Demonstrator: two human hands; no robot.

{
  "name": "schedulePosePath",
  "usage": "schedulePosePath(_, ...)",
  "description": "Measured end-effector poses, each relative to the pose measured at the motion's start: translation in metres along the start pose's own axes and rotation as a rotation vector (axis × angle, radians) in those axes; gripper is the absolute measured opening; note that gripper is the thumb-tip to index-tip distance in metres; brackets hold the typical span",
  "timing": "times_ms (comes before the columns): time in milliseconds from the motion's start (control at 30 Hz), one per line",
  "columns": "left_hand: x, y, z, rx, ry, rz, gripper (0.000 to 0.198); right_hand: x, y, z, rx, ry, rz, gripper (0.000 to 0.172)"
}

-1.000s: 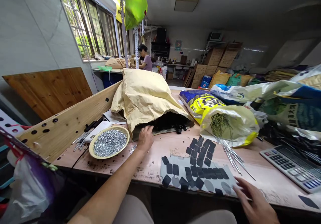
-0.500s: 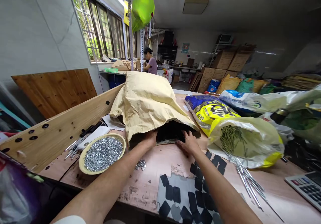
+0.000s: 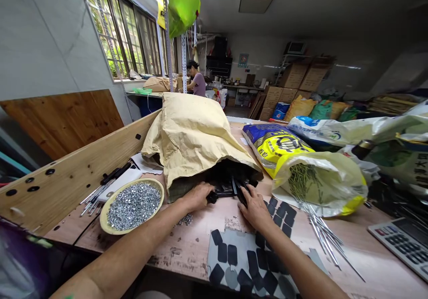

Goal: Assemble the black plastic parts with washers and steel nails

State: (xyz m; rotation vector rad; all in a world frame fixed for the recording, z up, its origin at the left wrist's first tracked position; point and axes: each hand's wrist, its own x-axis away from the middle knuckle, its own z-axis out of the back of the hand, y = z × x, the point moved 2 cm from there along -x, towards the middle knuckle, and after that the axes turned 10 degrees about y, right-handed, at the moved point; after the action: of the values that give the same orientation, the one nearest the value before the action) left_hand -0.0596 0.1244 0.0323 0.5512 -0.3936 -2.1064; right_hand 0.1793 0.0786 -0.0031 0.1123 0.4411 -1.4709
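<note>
A large tan paper sack (image 3: 197,134) lies on the table with its dark mouth facing me. Black parts (image 3: 230,188) stick out of that mouth. My left hand (image 3: 199,196) is closed on the black parts at the left of the opening. At the right, my right hand (image 3: 252,204) is closed round more of them. The far ends of the parts are hidden inside the sack. Left of my left hand stands a yellow bowl (image 3: 104,214) full of small metal nuts. Below my right hand, black rounded pads (image 3: 232,255) lie on a grey sheet.
An open yellow and white bag (image 3: 347,187) holds thin rods, with metal rods (image 3: 323,236) spilling out. A calculator (image 3: 401,245) lies at the right edge. A wooden board (image 3: 76,169) borders the left side. A person (image 3: 198,82) works in the background.
Both hands have drawn back out of the sack's mouth towards me, and black parts have come out with them. The view has shifted slightly.
</note>
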Motion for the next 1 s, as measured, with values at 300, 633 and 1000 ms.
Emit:
schedulePosePath(300, 0.001, 0.005, 0.014, 0.072, 0.158, 0.076, 0.039, 0.003, 0.041, 0.02, -0.262, 0.051, -0.025, 0.04)
schedulePosePath(633, -0.02, 0.045, -0.01, 0.411, 0.155, 0.208, 0.025, -0.016, 0.013, 0.027, -0.073, 0.059, 0.001, 0.027)
schedulePosePath(1000, -0.004, 0.044, -0.007, 0.979, 0.189, 0.442, 0.021, -0.021, 0.002, 0.031, 0.082, -0.048, 0.007, 0.033)
